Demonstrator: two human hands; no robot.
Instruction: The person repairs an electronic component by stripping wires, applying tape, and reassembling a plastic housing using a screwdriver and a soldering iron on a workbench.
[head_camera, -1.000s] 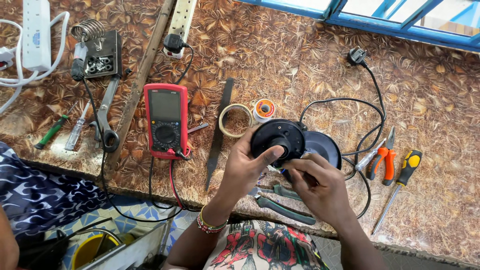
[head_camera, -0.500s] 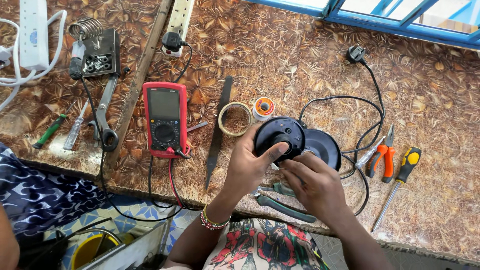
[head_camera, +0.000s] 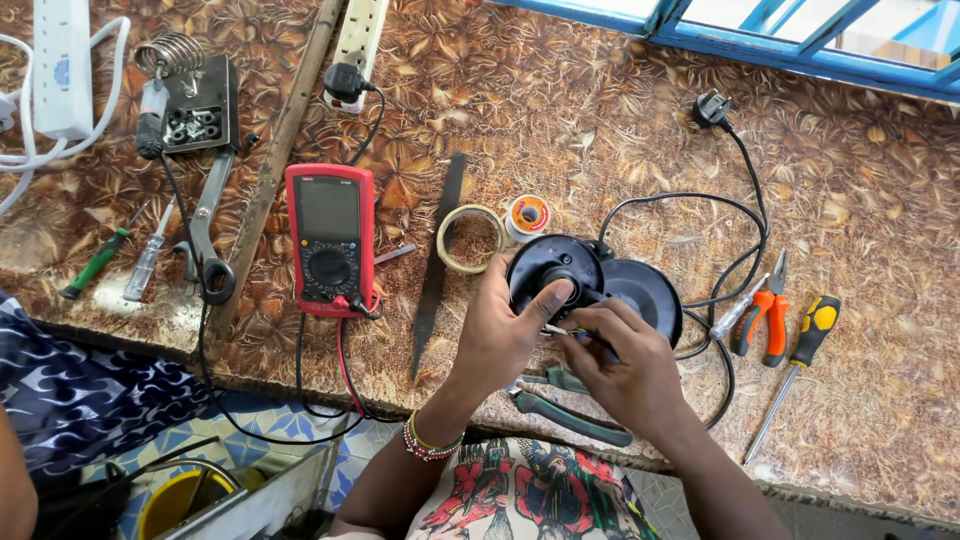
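Note:
My left hand grips a round black disc-shaped appliance part, tilted up off the leaf-patterned bench, thumb pressed near its centre. A second black round base lies right behind it, with a black cord running to a plug. My right hand pinches a thin tool with a green tip against the lower edge of the disc. Green-handled pliers lie under my hands at the bench's front edge.
A red multimeter with leads lies left of my hands, beside a black flat strip, a tape roll and a solder spool. Orange pliers and a yellow-black screwdriver lie at right. Soldering iron stand, spanner, screwdrivers at left.
My hands have stayed on the black disc; the left thumb shifted slightly toward its centre and the right hand closed in on its lower edge. Nothing else moved.

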